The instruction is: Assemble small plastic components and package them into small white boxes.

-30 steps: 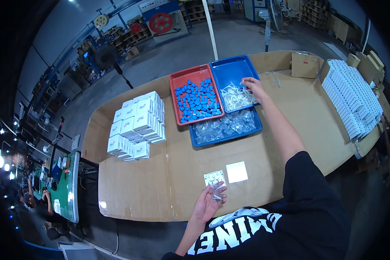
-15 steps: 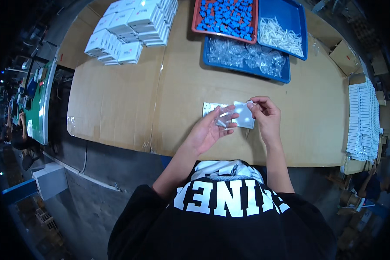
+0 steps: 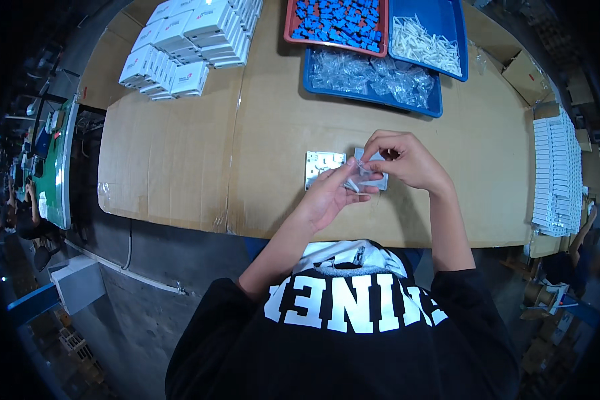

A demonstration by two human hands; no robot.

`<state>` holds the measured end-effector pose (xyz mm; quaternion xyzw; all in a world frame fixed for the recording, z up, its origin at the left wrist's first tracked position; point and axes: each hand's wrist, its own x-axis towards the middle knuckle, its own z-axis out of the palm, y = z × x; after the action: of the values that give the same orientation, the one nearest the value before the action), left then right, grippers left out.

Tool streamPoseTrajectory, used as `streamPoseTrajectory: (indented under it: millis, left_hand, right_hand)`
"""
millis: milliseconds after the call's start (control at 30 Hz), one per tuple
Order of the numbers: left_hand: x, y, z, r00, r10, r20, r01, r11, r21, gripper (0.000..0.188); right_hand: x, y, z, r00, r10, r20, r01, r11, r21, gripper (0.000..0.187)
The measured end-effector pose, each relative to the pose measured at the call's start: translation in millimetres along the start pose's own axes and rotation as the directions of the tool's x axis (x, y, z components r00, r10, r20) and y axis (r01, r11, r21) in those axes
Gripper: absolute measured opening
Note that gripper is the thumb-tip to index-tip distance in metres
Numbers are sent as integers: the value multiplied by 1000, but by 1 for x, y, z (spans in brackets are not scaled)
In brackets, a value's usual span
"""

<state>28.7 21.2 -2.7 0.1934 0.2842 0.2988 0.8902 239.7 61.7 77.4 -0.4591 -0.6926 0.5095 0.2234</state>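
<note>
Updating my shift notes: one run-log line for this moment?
left hand: holding bag | right hand: fingers at bag | white piece: in bag

red tray [image 3: 335, 47] cut off at top edge, pale square [image 3: 381, 185] partly behind fingers [image 3: 382, 144] (clear bag [image 3: 361, 179] blurred)

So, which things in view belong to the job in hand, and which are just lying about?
Likely belonging:
Clear bag, in the left hand, right hand at its top
Two flat white pieces by the hands
Blue tray of white sticks
Blue tray of clear plastic

Apparently just lying about:
Red tray of blue pieces
Stacked white boxes
White stack at right
</note>
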Motion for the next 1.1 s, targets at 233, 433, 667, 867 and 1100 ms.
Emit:
streamPoseTrajectory:
  millis: [233,433,667,867,1100]
  left_hand:
    - [-1,3,4,999,39,-9,-39,999,-15,46]
    - [11,10,4,991,88,105,-82,995,-55,46]
    - [8,7,-4,988,87,128,-86,996,-11,41]
    - [-2,11,-3,974,216,-64,-205,968,142,44]
    - [-33,14,-8,740,669,76,-467,429,773,36]
  right_hand:
    - [10,-9,-12,957,-52,287,53,999,4,21]
    - [6,-25,-11,969,-10,248,11,1000,-2,33]
    - [-2,-27,-9,939,27,343,7,995,-100,31]
    - [15,15,-72,991,59,-122,-63,998,-29,26]
    - [70,81,-151,630,-72,-773,-374,844,-384,16]
